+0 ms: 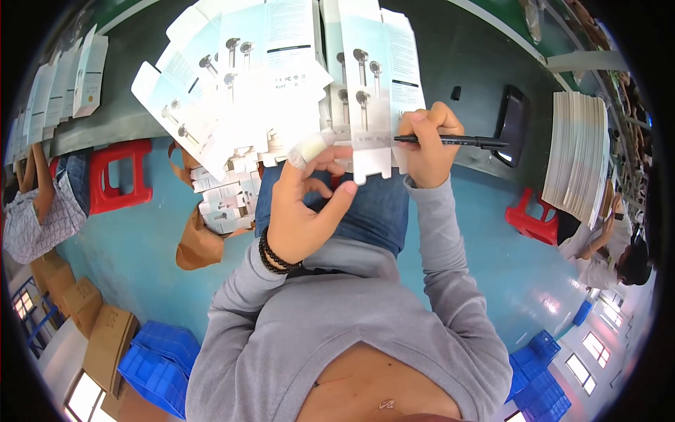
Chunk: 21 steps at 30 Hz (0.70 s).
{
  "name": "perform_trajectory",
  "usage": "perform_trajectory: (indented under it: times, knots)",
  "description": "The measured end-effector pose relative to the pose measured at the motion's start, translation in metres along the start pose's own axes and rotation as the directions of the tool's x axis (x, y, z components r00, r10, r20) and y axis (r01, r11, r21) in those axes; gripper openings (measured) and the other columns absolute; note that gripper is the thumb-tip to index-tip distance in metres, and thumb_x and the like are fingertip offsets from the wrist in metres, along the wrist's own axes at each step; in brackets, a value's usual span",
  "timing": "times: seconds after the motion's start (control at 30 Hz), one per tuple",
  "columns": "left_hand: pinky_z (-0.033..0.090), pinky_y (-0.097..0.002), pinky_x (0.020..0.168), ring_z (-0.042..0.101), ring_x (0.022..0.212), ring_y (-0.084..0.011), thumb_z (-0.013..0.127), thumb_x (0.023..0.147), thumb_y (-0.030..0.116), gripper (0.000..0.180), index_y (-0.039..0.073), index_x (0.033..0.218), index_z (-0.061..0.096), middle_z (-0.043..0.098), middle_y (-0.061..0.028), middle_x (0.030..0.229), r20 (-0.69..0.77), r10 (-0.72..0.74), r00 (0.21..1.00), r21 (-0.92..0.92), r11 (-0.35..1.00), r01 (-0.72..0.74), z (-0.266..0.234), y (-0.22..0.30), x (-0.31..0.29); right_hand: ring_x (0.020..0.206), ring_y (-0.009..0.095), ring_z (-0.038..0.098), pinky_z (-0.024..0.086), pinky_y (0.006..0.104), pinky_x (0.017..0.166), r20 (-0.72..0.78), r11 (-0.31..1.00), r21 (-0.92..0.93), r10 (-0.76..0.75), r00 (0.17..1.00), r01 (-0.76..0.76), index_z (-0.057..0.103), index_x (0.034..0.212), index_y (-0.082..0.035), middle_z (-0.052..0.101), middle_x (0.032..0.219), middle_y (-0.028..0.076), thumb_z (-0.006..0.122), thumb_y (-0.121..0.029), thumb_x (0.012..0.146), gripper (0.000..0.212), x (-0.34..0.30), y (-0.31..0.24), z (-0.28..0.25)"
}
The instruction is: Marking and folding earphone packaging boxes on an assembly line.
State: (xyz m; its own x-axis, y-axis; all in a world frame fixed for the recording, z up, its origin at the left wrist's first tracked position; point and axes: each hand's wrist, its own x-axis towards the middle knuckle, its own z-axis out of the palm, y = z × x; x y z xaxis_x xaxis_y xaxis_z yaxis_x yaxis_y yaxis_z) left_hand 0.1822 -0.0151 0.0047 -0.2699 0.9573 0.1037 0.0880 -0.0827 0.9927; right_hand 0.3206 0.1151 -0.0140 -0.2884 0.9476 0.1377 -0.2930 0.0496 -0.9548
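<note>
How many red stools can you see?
2 show clearly: the left red stool, beside the dark table, and the right red stool, near the white stack. Others may be hidden: a red patch between the person's legs could be part of one.

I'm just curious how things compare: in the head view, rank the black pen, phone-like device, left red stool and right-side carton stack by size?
By visible area, largest first:
1. carton stack
2. red stool
3. phone-like device
4. black pen, in the right hand
</note>
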Motion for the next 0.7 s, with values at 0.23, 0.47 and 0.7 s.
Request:
perform_trajectory:
  times: [0.23, 0.47, 0.7]
  knots:
    - [0.05, -0.0246, 0.072, 0.057, 0.091, -0.0165, 0.056, 0.078, -0.01, 0.065, 0.001, 0.133, 0.023, 0.05, -0.0173, 0.115, -0.022, -0.202, 0.979, -0.426, 0.888, 0.173, 0.026, 0.002, 0.018, 0.042, 0.009, 0.028, 0.023, 0.0267, 0.041, 0.036, 0.973, 0.228, 0.009, 0.999, -0.017, 0.026, 0.062, -0.011, 0.034, 0.046, 0.003, 0.048, -0.001, 0.08, 0.03, 0.0, -0.006, -0.008]
    - [0.045, -0.0281, 0.085, 0.055, 0.106, -0.0236, 0.052, 0.081, -0.009, 0.069, 0.001, 0.137, 0.014, 0.052, -0.0236, 0.117, -0.234, -0.039, 0.972, -0.348, 0.936, -0.047, -0.015, 0.014, 0.017, 0.045, 0.01, 0.033, 0.026, 0.0256, 0.043, -0.238, 0.967, 0.116, -0.196, 0.951, 0.228, 0.026, 0.061, -0.009, 0.037, 0.049, 0.005, 0.046, -0.002, 0.081, 0.029, 0.02, -0.045, -0.014]
    - [0.046, -0.0253, 0.079, 0.059, 0.093, -0.0171, 0.054, 0.082, -0.007, 0.066, 0.001, 0.137, 0.018, 0.056, -0.0235, 0.111, -0.396, 0.023, 0.918, -0.024, 0.999, -0.035, -0.079, 0.021, 0.032, 0.049, 0.008, 0.047, 0.036, 0.0216, 0.046, -0.045, 0.967, -0.199, -0.173, 0.984, 0.161, 0.039, 0.057, -0.004, 0.052, 0.055, 0.008, 0.056, 0.002, 0.076, 0.026, 0.004, -0.019, 0.009]
